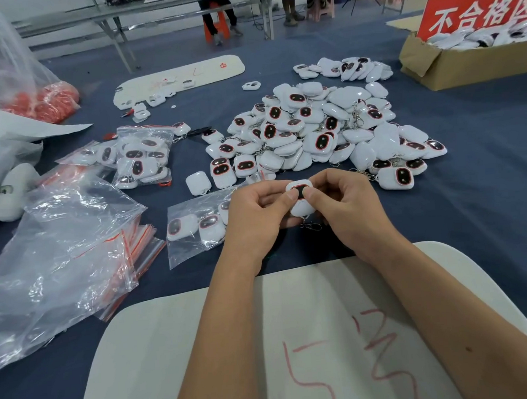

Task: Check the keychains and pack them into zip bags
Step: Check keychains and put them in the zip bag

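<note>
Left of the hands lies a part-filled zip bag. Left hand and right hand pinch one keychain between them, thumbs on its face. Advise turning it fully, checking clasp, before bagging; unchecked pile beyond.

Both thumbs cover most of the held keychain's dark face. The right hand hides part of its metal clip. The cardboard box and red sign run off the right edge. The sign's last character is cut.
</note>
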`<move>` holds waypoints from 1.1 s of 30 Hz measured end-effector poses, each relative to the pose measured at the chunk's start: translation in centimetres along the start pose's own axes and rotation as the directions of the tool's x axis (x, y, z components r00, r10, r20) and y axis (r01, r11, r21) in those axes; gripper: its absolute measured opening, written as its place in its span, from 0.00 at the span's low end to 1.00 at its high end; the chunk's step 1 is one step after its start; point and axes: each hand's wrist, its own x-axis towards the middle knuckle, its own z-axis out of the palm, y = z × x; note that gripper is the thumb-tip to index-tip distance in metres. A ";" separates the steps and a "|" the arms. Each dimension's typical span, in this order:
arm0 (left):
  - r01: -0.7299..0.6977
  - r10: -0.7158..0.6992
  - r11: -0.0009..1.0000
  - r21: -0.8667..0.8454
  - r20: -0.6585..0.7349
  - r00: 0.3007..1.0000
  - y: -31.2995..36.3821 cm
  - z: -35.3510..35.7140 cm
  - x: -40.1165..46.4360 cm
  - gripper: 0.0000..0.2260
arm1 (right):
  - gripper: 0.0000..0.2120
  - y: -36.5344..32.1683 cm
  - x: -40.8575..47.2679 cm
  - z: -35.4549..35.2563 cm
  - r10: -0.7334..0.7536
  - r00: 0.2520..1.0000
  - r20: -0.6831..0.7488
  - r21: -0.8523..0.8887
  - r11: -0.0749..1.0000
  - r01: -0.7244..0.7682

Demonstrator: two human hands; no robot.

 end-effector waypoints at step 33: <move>-0.055 0.056 0.998 0.013 -0.088 0.995 0.0 0.0 0.2 0.05 | 0.12 0.5 0.0 0.4 -0.075 0.992 0.101 0.161 0.985 0.058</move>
